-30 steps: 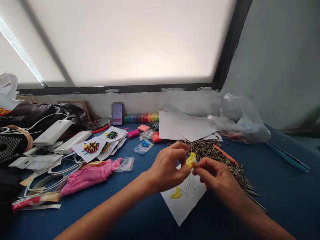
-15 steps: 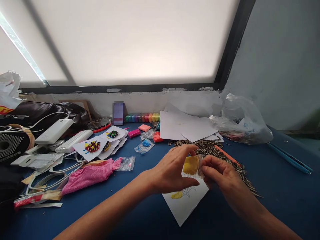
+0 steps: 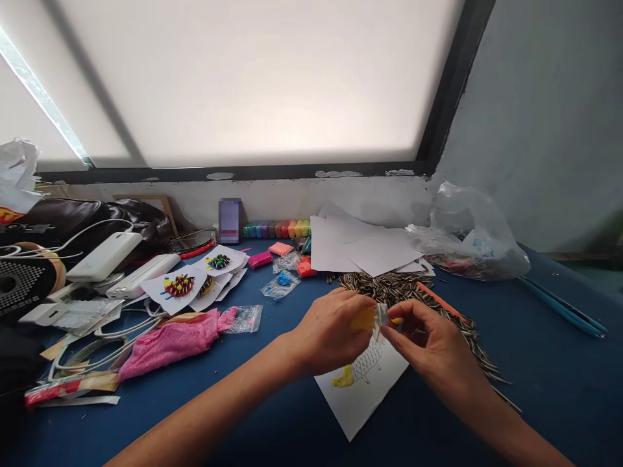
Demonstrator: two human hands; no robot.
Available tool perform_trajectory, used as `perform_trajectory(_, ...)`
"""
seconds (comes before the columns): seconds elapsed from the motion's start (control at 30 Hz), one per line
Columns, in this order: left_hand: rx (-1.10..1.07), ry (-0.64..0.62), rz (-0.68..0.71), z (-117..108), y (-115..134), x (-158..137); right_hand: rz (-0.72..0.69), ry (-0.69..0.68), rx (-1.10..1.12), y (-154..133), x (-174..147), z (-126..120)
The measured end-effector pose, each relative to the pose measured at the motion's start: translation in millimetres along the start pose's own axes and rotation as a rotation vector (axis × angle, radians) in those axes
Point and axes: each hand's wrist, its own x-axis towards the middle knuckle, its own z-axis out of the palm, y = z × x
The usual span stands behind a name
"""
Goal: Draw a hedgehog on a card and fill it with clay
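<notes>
My left hand [image 3: 333, 331] is closed around a clear packet of yellow modelling clay [image 3: 364, 318], mostly hidden by the fingers. At the packet's open end, the thumb and forefinger of my right hand [image 3: 431, 334] are pinched together. A small bit of yellow clay [image 3: 396, 320] shows between them, close by the crumpled clear wrapper [image 3: 381, 314]. Under both hands lies a white sheet [image 3: 360, 405] with a line drawing of an animal body [image 3: 368, 362] covered in small marks. Yellow clay [image 3: 343, 377] is pressed onto the drawing's left end.
Sunflower seeds [image 3: 379, 284] are heaped behind my hands, with an orange strip [image 3: 445, 303] on them. White papers [image 3: 365, 243], a plastic bag [image 3: 479, 240] and coloured clay packs [image 3: 277, 229] stand farther back. A pink cloth [image 3: 170, 344], finished seed pictures [image 3: 178, 285] and cables crowd the left.
My left hand has closed around the yellow clay packet, where its thumb and fingers were apart. My right fingers still pinch at the packet's end, and yellow clay now shows there.
</notes>
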Motion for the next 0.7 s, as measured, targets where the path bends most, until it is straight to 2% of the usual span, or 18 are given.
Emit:
perform_trajectory(0.17, -0.035, 0.044, -0.086, 7.7, -7.5, -1.1, -0.067, 0.034, -0.042, 0.4, -2.7, -1.6)
perform_trajectory(0.33, -0.084, 0.040, -0.098, 7.4, -8.2, -1.6, -0.063, 0.005, 0.009, 2.4, -3.3, -4.1)
perform_trajectory(0.5, -0.100, 0.033, -0.108, 7.5, -6.4, -0.7, -0.121, -0.039, 0.095, 5.0, -0.4, -4.9)
perform_trajectory(0.7, -0.093, -0.016, -0.105, 6.3, -3.5, -2.0, -0.056, -0.008, 0.153, 9.1, -2.6, -2.5)
